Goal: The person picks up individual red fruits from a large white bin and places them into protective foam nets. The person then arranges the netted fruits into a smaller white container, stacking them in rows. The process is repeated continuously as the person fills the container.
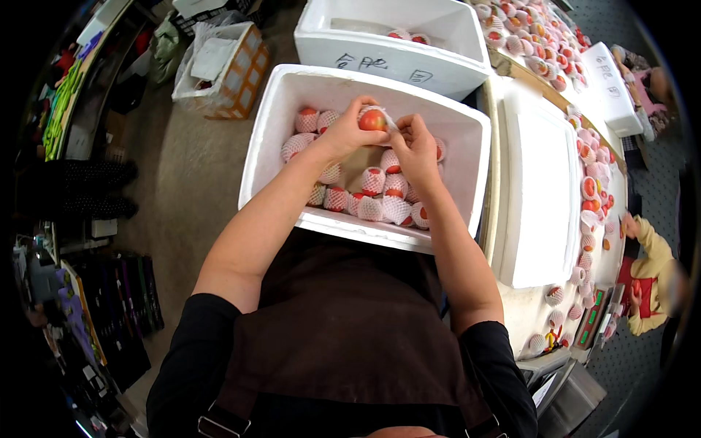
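Above an open white foam box (254, 153), a round red tomato (372, 120) is in my left hand (345, 133), its fingers wrapped round the side. A white foam net sleeve (388, 120) shows at the tomato's edge. The fingertips of my right hand (416, 152) pinch that sleeve on the right side. Below my hands, several red fruits in pale foam nets (371, 209) line the box floor along its near, left and right sides. Part of the bare brownish floor of the box shows between them. My hands and wrists hide some of the fruits.
Beyond stands a second white foam box (387, 67) with netted fruits inside. A white foam lid (542, 193) lies on the table at right, beside many netted fruits (591, 175). An orange-and-white basket (237, 77) stands far left. Other people (653, 270) are at the right.
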`<state>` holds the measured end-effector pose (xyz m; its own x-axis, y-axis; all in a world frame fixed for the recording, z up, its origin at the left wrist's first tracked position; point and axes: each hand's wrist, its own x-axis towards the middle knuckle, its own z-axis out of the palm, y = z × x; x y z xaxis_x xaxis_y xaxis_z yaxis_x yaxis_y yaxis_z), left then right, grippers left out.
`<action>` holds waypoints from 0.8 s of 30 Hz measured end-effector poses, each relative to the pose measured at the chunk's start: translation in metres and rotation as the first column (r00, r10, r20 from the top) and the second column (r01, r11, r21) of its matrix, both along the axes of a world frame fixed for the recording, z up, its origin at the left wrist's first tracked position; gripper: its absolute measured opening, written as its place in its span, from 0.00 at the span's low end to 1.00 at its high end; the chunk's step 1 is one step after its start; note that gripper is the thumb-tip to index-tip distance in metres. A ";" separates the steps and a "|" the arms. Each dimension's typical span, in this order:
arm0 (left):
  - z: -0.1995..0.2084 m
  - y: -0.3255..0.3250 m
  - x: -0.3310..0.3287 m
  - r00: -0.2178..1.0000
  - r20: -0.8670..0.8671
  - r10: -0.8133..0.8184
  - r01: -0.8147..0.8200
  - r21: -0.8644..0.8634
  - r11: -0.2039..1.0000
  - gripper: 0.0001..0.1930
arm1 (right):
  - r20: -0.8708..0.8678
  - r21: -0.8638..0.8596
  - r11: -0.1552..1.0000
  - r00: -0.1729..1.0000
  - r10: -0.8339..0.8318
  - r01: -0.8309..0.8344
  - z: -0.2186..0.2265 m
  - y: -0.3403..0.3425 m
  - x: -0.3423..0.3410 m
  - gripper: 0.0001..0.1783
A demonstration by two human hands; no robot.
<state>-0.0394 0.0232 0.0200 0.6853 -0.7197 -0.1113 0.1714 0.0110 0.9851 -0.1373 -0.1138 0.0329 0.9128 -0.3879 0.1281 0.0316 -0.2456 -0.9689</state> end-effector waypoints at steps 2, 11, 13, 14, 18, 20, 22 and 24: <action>-0.001 -0.001 -0.002 0.997 -0.039 0.070 -0.067 0.074 0.995 0.27 | -0.100 -0.004 1.000 0.995 -0.029 0.029 0.017 -0.001 -0.006 0.09; 0.024 0.015 0.007 0.751 -0.436 -0.497 0.448 -0.217 0.867 0.30 | -0.052 0.433 0.900 0.998 -0.024 0.044 0.055 -0.018 -0.030 0.28; 0.023 0.012 0.004 0.862 -0.386 -0.328 0.312 -0.105 0.944 0.29 | 0.002 0.478 0.875 0.996 -0.084 0.073 0.062 -0.072 -0.063 0.17; 0.023 0.010 0.003 0.904 -0.354 -0.240 0.237 -0.054 0.970 0.28 | 0.314 0.474 0.877 0.946 -0.077 -0.086 0.067 -0.107 -0.082 0.17; 0.019 0.008 0.004 0.940 -0.328 -0.099 0.125 0.061 0.990 0.26 | 0.188 0.685 0.532 0.585 -0.789 0.498 0.071 -0.270 -0.202 0.21; 0.018 0.004 0.002 0.943 -0.305 -0.133 0.153 0.044 0.987 0.26 | 0.138 0.623 0.341 0.331 -0.934 0.704 0.070 -0.339 -0.282 0.15; 0.016 0.004 0.003 0.945 -0.298 -0.138 0.156 0.037 0.987 0.25 | 0.140 0.618 0.377 0.375 -0.916 0.690 0.075 -0.369 -0.353 0.17; 0.014 0.006 0.003 0.944 -0.305 -0.125 0.145 0.041 0.989 0.24 | -0.052 0.493 0.261 0.328 -0.943 0.830 0.086 -0.366 -0.387 0.17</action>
